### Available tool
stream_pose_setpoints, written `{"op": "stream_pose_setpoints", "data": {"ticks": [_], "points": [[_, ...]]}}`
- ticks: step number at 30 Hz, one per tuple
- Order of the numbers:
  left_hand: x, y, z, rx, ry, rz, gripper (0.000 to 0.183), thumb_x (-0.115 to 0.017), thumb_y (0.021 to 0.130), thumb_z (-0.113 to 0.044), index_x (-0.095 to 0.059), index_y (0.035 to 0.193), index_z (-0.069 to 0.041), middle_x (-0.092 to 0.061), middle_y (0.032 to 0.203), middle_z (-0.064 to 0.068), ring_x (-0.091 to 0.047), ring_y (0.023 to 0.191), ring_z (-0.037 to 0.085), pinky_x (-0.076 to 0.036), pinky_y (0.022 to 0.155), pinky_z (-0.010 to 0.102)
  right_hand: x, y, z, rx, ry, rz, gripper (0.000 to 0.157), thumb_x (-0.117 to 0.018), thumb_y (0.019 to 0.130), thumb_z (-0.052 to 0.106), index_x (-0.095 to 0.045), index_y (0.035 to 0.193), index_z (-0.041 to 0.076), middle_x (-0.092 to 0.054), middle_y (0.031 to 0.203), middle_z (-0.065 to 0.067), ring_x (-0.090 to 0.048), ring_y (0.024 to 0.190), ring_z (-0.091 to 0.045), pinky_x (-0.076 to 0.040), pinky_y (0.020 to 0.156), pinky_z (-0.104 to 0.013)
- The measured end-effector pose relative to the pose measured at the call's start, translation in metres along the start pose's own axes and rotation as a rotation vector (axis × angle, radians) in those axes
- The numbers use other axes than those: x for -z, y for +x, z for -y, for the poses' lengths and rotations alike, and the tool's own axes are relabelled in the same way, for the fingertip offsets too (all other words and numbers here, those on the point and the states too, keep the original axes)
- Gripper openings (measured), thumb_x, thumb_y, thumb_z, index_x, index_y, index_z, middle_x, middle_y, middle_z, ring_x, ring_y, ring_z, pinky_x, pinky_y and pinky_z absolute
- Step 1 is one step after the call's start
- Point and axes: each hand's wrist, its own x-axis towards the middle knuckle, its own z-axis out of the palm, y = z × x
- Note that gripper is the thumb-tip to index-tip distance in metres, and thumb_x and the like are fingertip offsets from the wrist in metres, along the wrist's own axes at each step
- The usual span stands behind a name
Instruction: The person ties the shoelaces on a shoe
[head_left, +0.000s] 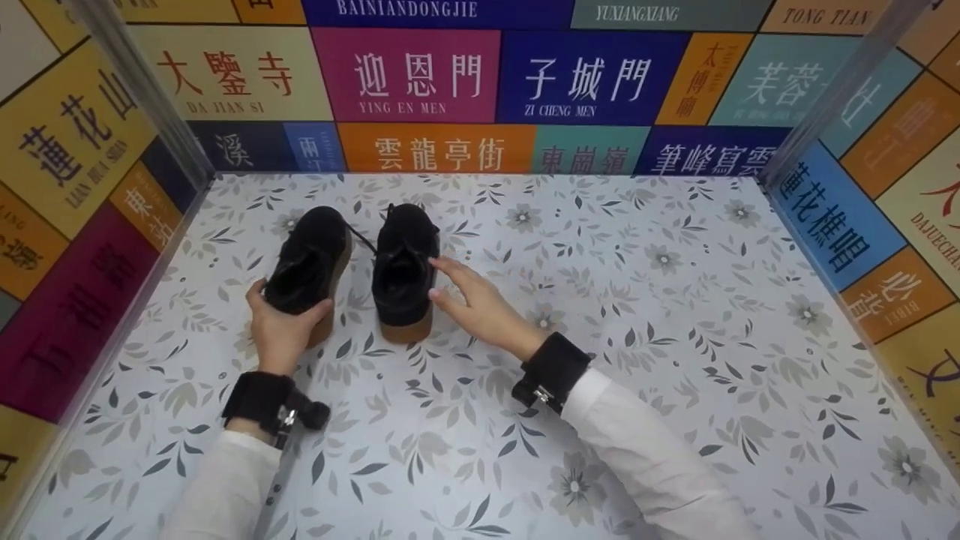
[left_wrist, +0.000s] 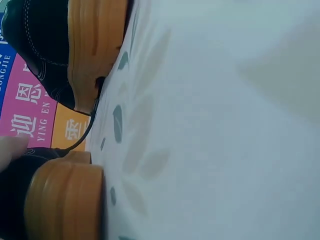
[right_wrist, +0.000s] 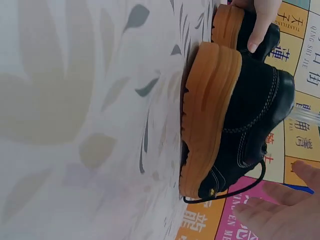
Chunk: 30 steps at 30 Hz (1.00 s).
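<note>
Two black lace-up shoes with thick tan soles stand side by side, toes pointing away from me. My left hand (head_left: 283, 328) holds the left shoe (head_left: 313, 234) at its heel, thumb on the inner side and fingers on the outer side. In the left wrist view, a fingertip (left_wrist: 11, 151) shows beside this shoe's tan sole (left_wrist: 65, 197). My right hand (head_left: 484, 307) is at the outer side of the right shoe (head_left: 406, 304), its fingers extended and fingertips right at the upper. White stitching and the sole's side show on the right shoe (right_wrist: 252, 107) in the right wrist view.
A black shoelace (head_left: 361, 238) stretches between the two shoes. They stand on a white surface (head_left: 675, 420) with a grey leaf and flower print. Upright panels with coloured blocks of lettering (head_left: 420, 75) border the back, left and right.
</note>
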Motion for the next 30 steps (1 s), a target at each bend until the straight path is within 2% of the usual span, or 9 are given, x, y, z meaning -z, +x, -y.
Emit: {"op": "stream_pose_setpoints", "data": {"ticks": [6, 12, 19, 22, 27, 30], "points": [[-0.009, -0.002, 0.001, 0.013, -0.058, -0.029, 0.102, -0.087, 0.063, -0.021, -0.025, 0.144, -0.014, -0.041, 0.144, 0.016, -0.041, 0.129, 0.028, -0.031, 0.109, 0.033, -0.013, -0.007, 0.002, -0.023, 0.022, 0.062, 0.057, -0.044, 0.098, 0.042, -0.032, 0.147, 0.014, -0.027, 0.154, -0.013, -0.025, 0.141, -0.024, -0.020, 0.115, -0.038], [-0.011, -0.004, 0.001, 0.034, -0.064, -0.070, 0.101, -0.085, 0.063, -0.019, -0.026, 0.145, -0.009, -0.043, 0.143, 0.016, -0.041, 0.129, 0.028, -0.030, 0.109, 0.033, -0.021, -0.011, 0.003, -0.028, 0.014, 0.089, 0.057, -0.044, 0.098, 0.042, -0.032, 0.147, 0.015, -0.024, 0.155, -0.012, -0.026, 0.141, -0.026, -0.021, 0.115, -0.041], [-0.009, -0.004, -0.002, 0.082, -0.068, -0.084, 0.092, -0.084, 0.065, -0.020, -0.035, 0.140, 0.001, -0.049, 0.135, 0.020, -0.045, 0.125, 0.031, -0.033, 0.108, 0.032, -0.020, -0.009, 0.006, -0.041, 0.087, 0.078, 0.053, -0.044, 0.099, 0.038, -0.035, 0.146, 0.014, -0.027, 0.154, -0.012, -0.028, 0.140, -0.026, -0.022, 0.114, -0.042], [-0.010, -0.003, -0.006, 0.106, -0.061, -0.090, 0.090, -0.084, 0.065, -0.023, -0.038, 0.139, 0.001, -0.051, 0.135, 0.018, -0.046, 0.124, 0.029, -0.034, 0.107, 0.030, -0.020, -0.008, 0.006, -0.043, 0.108, 0.065, 0.051, -0.045, 0.099, 0.036, -0.038, 0.144, 0.012, -0.030, 0.152, -0.012, -0.030, 0.139, -0.026, -0.024, 0.114, -0.040], [-0.012, -0.001, -0.015, 0.142, -0.149, -0.088, 0.091, -0.084, 0.067, -0.025, -0.035, 0.141, -0.003, -0.048, 0.138, 0.014, -0.045, 0.125, 0.022, -0.034, 0.106, 0.026, -0.021, -0.007, 0.005, -0.052, 0.137, 0.035, 0.049, -0.047, 0.099, 0.033, -0.041, 0.142, 0.011, -0.037, 0.149, -0.010, -0.036, 0.136, -0.024, -0.033, 0.109, -0.037], [-0.011, 0.002, -0.020, 0.140, -0.181, -0.094, 0.091, -0.083, 0.067, -0.029, -0.034, 0.140, -0.006, -0.048, 0.136, 0.012, -0.046, 0.122, 0.020, -0.035, 0.104, 0.026, -0.019, -0.007, 0.008, -0.046, 0.171, -0.019, 0.047, -0.049, 0.098, 0.031, -0.045, 0.140, 0.009, -0.043, 0.145, -0.010, -0.041, 0.133, -0.024, -0.038, 0.106, -0.036]]}}
